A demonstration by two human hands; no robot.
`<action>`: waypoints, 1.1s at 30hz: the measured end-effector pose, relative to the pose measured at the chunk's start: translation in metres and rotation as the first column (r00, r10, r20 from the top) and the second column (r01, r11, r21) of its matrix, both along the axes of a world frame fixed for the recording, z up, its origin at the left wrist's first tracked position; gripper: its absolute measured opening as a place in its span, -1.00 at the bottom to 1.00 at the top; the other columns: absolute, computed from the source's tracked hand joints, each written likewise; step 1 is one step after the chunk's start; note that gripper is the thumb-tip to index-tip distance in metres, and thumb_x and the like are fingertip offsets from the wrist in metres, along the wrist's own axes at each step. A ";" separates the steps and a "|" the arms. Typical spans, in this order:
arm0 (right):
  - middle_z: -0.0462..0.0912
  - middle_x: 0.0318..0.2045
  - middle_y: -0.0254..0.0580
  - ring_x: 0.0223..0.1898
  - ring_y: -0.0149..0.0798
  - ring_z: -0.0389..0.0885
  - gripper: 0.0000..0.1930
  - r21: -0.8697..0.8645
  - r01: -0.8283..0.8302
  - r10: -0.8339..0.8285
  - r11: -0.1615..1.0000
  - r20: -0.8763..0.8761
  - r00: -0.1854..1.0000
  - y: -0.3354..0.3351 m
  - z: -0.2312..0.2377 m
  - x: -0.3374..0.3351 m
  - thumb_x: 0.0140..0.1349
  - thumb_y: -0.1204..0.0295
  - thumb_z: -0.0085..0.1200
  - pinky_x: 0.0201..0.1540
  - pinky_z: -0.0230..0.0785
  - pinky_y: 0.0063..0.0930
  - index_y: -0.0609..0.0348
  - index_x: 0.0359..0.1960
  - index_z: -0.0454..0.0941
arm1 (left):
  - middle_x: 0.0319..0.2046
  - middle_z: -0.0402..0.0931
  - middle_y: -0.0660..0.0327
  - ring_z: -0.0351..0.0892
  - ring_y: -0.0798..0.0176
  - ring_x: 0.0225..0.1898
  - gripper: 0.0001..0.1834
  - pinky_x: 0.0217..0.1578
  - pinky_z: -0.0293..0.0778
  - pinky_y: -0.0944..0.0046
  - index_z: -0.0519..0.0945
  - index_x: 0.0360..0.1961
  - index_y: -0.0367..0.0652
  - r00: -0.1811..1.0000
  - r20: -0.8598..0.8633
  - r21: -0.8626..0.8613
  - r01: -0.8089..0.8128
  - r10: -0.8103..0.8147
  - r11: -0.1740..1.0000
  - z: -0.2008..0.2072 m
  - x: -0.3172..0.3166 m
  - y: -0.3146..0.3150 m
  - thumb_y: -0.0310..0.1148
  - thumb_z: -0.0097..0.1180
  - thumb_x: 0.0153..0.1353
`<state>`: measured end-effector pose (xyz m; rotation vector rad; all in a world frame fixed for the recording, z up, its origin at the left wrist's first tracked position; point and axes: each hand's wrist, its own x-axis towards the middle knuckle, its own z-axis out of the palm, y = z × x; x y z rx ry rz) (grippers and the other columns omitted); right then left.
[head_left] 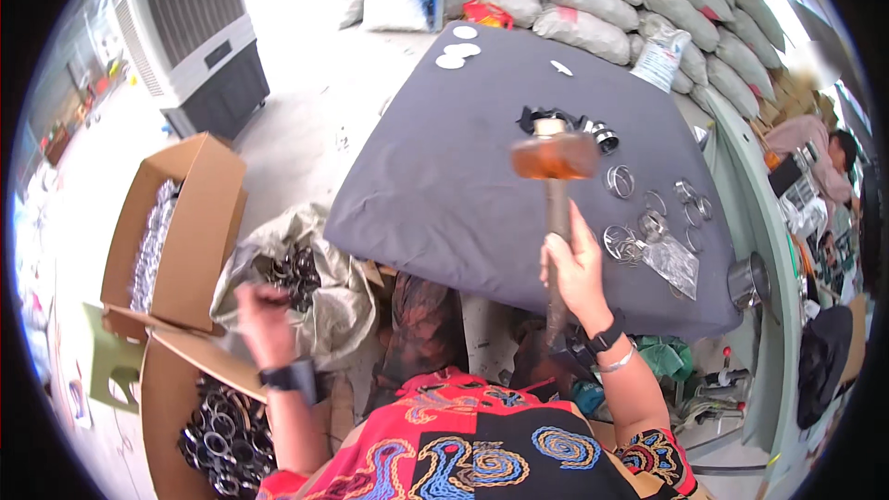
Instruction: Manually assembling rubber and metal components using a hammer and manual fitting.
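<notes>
My right hand (576,268) grips the dark handle of a mallet (554,159) with an orange-brown head, raised and blurred over the grey cloth-covered table (435,176). Black parts and shiny metal rings (619,181) lie on the cloth beyond and right of the mallet head. My left hand (261,315) is down at my left, blurred, over an open grey sack (306,287) of dark metal rings; its fingers look closed, but whether they hold a ring I cannot tell.
Two open cardboard boxes (185,231) of shiny metal rings stand at my left. A large fan unit (190,37) stands at the back left, stacked sacks (602,0) behind the table. White discs (458,51) lie on the far table edge. Another person (824,157) sits at right.
</notes>
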<state>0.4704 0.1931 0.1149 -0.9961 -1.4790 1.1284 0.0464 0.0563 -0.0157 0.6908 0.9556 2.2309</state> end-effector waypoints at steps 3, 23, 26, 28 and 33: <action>0.42 -0.55 -0.40 -0.68 -0.52 0.41 -0.46 -0.017 0.260 -0.260 0.965 -0.139 0.956 0.001 -0.014 0.047 0.31 0.51 -0.06 -0.65 0.35 -0.62 0.11 0.33 0.17 | -0.54 0.40 0.31 0.39 0.32 -0.45 -0.63 -0.34 0.43 0.29 0.42 -0.44 -0.11 0.768 0.623 0.068 -0.245 0.151 0.967 -0.016 -0.120 -0.092 -0.06 0.00 0.37; 0.46 -0.55 -0.31 -0.66 -0.46 0.44 -0.55 -0.112 0.386 -0.401 0.915 -0.325 0.856 0.010 -0.057 0.120 0.32 0.43 -0.02 -0.62 0.37 -0.58 0.23 0.22 0.22 | -0.05 0.54 -0.09 0.52 -0.15 -0.01 -0.67 -0.01 0.46 0.00 0.51 -0.04 -0.28 -0.391 -0.901 -0.210 0.016 -0.187 0.978 0.187 0.305 0.380 -0.39 0.05 0.17; 0.46 -0.56 -0.30 -0.66 -0.44 0.45 -0.47 -0.123 0.387 -0.405 0.914 -0.329 0.853 0.010 -0.055 0.119 0.29 0.47 -0.03 -0.60 0.38 -0.57 0.24 0.29 0.16 | -0.10 0.57 -0.04 0.55 -0.10 -0.03 -0.69 -0.04 0.49 0.07 0.53 -0.07 -0.25 -0.497 -0.787 -0.287 -0.230 -0.366 0.930 0.160 0.332 0.436 -0.39 0.06 0.17; 0.46 -0.56 -0.30 -0.65 -0.44 0.45 -0.47 -0.111 0.388 -0.402 0.915 -0.328 0.855 0.011 -0.055 0.119 0.29 0.46 -0.02 -0.60 0.38 -0.58 0.27 0.28 0.15 | -0.13 0.60 -0.03 0.57 -0.08 -0.04 -0.71 -0.06 0.51 0.09 0.58 -0.11 -0.24 -0.479 -0.732 -0.370 -0.315 -0.483 0.874 0.147 0.337 0.462 -0.37 0.10 0.14; 0.46 -0.57 -0.30 -0.67 -0.45 0.43 -0.58 -0.105 0.402 -0.415 0.910 -0.294 0.861 0.012 -0.055 0.119 0.30 0.34 0.02 -0.64 0.35 -0.59 0.21 0.12 0.24 | -0.24 0.64 0.04 0.60 -0.03 -0.09 -0.68 -0.11 0.52 0.10 0.67 -0.23 -0.16 -0.501 -0.612 -0.589 -0.228 -0.612 0.775 0.142 0.322 0.457 -0.23 0.29 0.00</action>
